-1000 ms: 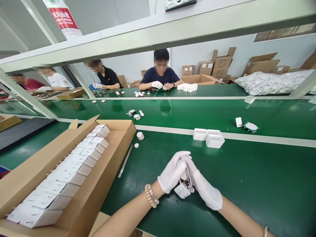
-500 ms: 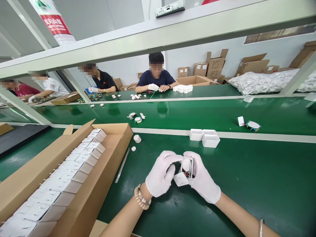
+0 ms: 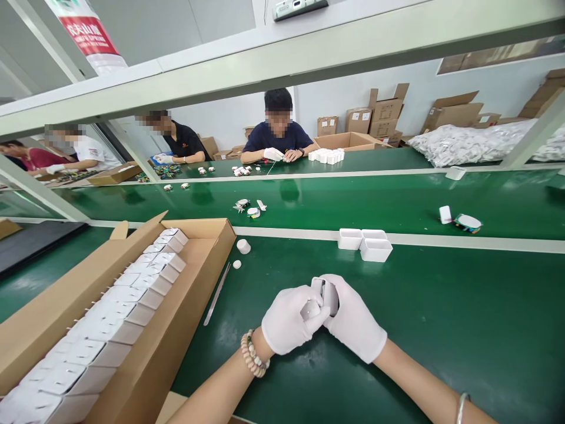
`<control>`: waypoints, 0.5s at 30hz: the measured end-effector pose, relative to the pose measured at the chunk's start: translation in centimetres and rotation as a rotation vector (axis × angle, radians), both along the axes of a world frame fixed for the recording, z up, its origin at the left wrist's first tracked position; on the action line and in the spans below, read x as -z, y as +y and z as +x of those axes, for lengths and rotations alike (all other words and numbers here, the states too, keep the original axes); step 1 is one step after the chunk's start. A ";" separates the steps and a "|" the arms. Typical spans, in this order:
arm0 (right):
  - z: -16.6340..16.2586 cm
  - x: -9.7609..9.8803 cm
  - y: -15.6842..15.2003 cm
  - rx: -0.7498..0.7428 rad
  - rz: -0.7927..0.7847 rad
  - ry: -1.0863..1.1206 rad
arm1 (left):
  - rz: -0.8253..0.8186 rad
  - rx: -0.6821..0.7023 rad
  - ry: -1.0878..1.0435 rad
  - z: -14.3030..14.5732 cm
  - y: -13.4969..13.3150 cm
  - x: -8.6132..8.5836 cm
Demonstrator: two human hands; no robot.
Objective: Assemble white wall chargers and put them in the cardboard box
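Note:
Both my hands wear white gloves and meet over the green bench. My left hand (image 3: 289,321) is curled shut around a small white charger housing (image 3: 321,292) from the left, thumb pressed on it. From the right, my right hand (image 3: 353,321) wraps its fingers round the same housing. Most of the part is hidden between the two gloves. A beaded bracelet sits on my left wrist.
A long cardboard box (image 3: 194,282) with rows of white chargers lies at the left. Metal tweezers (image 3: 216,294) and two small white caps (image 3: 243,246) lie beside it. Three empty white shells (image 3: 365,242) stand ahead. Loose parts (image 3: 459,219) ride the conveyor. Several people work across the line.
The open housing and separate lid seen earlier are now pressed together between my hands. Both hands have closed tighter round the part.

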State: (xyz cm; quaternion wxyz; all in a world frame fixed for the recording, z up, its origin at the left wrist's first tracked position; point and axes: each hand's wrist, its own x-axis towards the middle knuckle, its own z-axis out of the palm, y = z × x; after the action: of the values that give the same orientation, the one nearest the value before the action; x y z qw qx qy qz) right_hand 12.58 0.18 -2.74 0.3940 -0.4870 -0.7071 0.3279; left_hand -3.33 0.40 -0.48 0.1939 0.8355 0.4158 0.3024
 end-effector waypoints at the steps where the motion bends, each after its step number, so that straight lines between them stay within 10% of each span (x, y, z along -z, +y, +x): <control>1: -0.1 -0.1 0.0 0.002 -0.013 -0.005 | 0.014 -0.008 -0.009 0.0 -0.1 0.0; 5: 0.0 0.0 0.1 0.010 -0.067 -0.024 | 0.074 -0.026 -0.068 0.0 -0.4 -0.1; 10: 1.2 0.6 1.0 0.132 -0.207 -0.016 | 0.061 -0.359 -0.667 -1.2 -0.2 -1.4; 15: 1.3 1.3 1.2 0.124 -0.175 -0.122 | -0.084 -0.258 -0.801 -1.9 0.2 -2.0</control>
State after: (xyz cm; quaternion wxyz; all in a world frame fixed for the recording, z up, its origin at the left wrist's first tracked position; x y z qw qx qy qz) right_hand 13.90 1.37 -4.01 0.3257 -0.5814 -0.6671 0.3330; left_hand -5.22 0.56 1.48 0.3346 0.5845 0.4205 0.6080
